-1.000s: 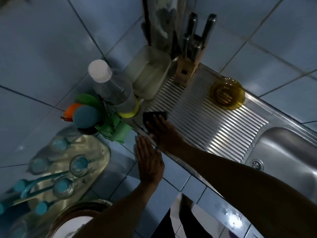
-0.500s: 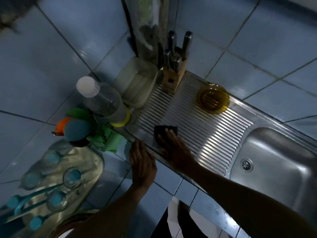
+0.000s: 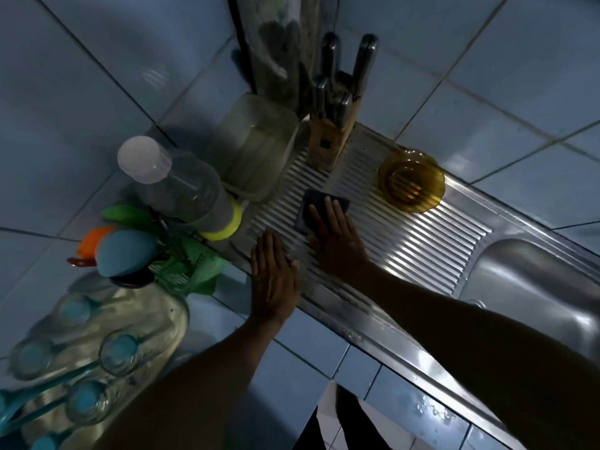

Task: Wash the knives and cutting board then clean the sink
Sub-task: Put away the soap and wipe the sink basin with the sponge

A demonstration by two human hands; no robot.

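Observation:
My right hand (image 3: 334,237) presses a dark scrub pad (image 3: 311,204) flat against the ribbed steel drainboard (image 3: 422,245), fingers straight on top of it. My left hand (image 3: 272,280) lies flat with straight fingers on the drainboard's front edge, just left of the right wrist. A wooden knife block (image 3: 328,141) with several steel-handled knives stands at the back of the drainboard. The sink basin (image 3: 535,287) is at the right. A board-like object (image 3: 276,47) leans upright in the wall corner behind the block.
An amber glass bowl (image 3: 410,180) sits on the drainboard at the back right. Left of the pad stand a clear plastic container (image 3: 256,144), a plastic bottle (image 3: 175,186), a green basket (image 3: 188,264) and a tray of glasses (image 3: 91,345). Blue tiled walls enclose the corner.
My right hand has slid the scrub pad from the drainboard's left front corner toward its middle and back. The left hand stays flat on the front edge.

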